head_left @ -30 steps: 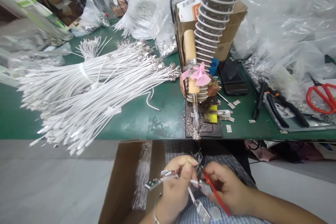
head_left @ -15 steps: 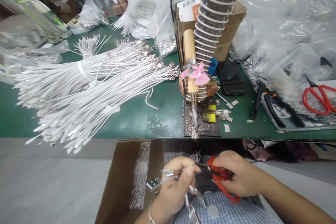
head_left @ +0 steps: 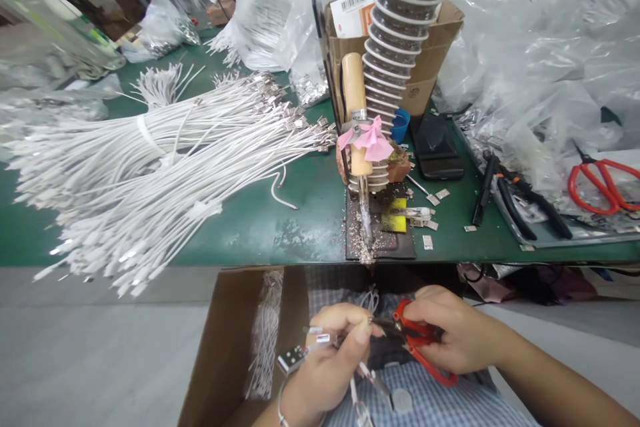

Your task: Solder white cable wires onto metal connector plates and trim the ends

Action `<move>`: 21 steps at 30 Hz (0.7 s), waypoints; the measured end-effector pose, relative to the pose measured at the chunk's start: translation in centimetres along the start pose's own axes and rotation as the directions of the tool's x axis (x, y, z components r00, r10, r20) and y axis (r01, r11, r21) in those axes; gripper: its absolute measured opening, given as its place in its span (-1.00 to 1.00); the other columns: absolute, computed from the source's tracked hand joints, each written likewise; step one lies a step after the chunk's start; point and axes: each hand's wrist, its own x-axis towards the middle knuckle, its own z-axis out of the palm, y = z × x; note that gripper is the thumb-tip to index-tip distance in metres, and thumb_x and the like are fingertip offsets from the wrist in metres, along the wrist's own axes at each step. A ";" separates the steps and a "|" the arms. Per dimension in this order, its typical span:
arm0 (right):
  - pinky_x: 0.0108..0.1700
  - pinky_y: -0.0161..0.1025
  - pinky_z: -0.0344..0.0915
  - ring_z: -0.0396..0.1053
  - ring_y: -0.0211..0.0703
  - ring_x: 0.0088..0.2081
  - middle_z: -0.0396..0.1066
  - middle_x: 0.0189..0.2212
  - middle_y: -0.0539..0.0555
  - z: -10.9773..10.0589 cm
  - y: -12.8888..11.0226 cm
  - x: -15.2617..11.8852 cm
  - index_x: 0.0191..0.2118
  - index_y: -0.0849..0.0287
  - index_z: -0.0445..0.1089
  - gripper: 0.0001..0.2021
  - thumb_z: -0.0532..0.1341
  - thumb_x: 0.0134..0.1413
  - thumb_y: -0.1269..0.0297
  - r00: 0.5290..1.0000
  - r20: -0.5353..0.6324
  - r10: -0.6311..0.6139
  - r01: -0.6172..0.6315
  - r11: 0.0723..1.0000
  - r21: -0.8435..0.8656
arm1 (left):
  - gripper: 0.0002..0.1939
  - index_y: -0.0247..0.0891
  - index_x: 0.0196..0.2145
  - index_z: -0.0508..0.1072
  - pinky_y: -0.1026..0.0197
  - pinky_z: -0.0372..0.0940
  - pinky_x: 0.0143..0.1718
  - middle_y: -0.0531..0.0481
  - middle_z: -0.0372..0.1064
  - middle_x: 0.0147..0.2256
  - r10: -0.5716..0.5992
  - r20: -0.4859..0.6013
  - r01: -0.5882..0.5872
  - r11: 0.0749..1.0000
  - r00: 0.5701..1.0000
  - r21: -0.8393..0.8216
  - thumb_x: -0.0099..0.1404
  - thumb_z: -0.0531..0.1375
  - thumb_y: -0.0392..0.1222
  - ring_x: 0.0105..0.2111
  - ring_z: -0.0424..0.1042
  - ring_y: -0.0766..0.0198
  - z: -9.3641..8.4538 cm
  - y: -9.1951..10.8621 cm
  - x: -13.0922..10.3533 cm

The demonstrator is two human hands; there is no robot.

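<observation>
Swung my red-handled scissors (head_left: pixel 431 372) round this past second, so the tips now sit right at the work. Right hand's (head_left: pixel 440 330) grip is wrapped round them; left hand's (head_left: pixel 337 353) clamped on a wired USB plug (head_left: pixel 291 359), nearer me than the soldering iron (head_left: pixel 361 163).

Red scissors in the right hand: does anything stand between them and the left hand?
Nothing visible does. The scissors in the right hand point at the pinched fingertips of the left hand; the white wires hang below that line. Contact there is too small to tell.
</observation>
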 end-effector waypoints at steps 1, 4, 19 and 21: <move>-0.39 -0.37 -0.03 0.01 -0.36 -0.51 0.17 -0.57 -0.07 -0.1 0.0 0.0 -0.31 0.20 0.22 -0.96 0.13 0.09 0.41 1.000 -0.002 -0.006 0.006 1.000 -0.006 | -0.66 -0.31 -0.28 0.59 0.40 0.09 -0.62 -0.06 0.34 -0.55 0.000 0.000 0.000 1.000 1.000 0.018 0.41 0.15 0.00 -0.61 0.23 0.40 -0.1 0.0 0.0; -0.39 -0.36 -0.02 0.02 -0.36 -0.52 0.18 -0.57 -0.08 -0.3 0.1 0.0 -0.29 0.19 0.21 -0.93 0.14 0.08 0.42 1.000 0.016 -0.012 0.012 1.000 -0.019 | -0.66 -0.32 -0.29 0.59 0.39 0.09 -0.63 -0.06 0.35 -0.57 0.005 -0.003 -0.005 1.000 1.000 0.015 0.40 0.15 -0.01 -0.63 0.24 0.40 -0.1 0.2 0.1; -0.57 -0.54 -0.08 -0.06 -0.51 -0.60 0.01 -0.60 -0.14 5.3 -1.7 -0.5 -0.29 0.21 0.07 -0.71 0.17 0.21 0.13 0.917 0.122 0.378 -0.364 0.674 0.643 | -0.85 -0.22 -0.22 0.56 0.49 0.37 -0.38 0.02 0.52 -0.46 0.157 -0.157 -0.200 0.926 0.975 -0.319 0.42 0.17 -0.26 -0.47 0.50 0.43 2.1 1.5 1.8; -0.57 -0.55 -0.08 -0.06 -0.51 -0.59 0.00 -0.58 -0.14 5.3 -1.9 -0.6 -0.27 0.21 0.06 -0.72 0.17 0.21 0.14 0.908 0.109 0.404 -0.364 0.637 0.679 | -0.85 -0.20 -0.19 0.56 0.51 0.35 -0.39 0.04 0.50 -0.48 0.175 -0.168 -0.220 0.927 0.970 -0.305 0.42 0.17 -0.27 -0.49 0.48 0.46 2.2 1.6 1.9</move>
